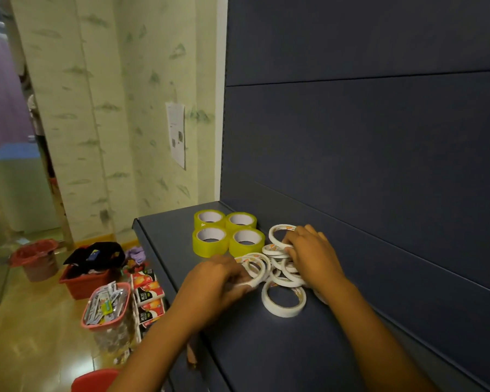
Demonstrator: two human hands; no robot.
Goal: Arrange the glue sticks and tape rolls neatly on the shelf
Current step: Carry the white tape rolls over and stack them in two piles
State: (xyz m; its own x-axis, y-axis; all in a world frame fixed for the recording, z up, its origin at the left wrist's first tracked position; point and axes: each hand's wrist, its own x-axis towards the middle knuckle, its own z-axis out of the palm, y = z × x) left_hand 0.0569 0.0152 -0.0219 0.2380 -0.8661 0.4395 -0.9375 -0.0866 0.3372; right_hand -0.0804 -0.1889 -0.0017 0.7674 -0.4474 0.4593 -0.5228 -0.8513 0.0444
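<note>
Head view looks down on a loose heap of thin white tape rolls [280, 267] lying on the dark blue shelf [266, 349], close to its back panel [379, 137]. One white roll [283, 302] lies flat on the near side of the heap, touching it. The left hand [212, 281] is at the heap's left edge with its fingers curled around a white roll there, pinching it. The right hand [311, 253] rests on top of the heap, fingers bent down over several rolls; whether it actually grips any of them cannot be told. Just behind and to the left of the heap, four yellow tape rolls [228, 233] stand flat in a tidy two-by-two block near the shelf's far left corner. Off the shelf, on the floor to the left, sit a pink basket of small packets [106, 306], a red bin with dark cloth [88, 274] and a red bucket [36, 260]. A printed sheet [176, 134] hangs on the pale patterned wall [111, 108].
</note>
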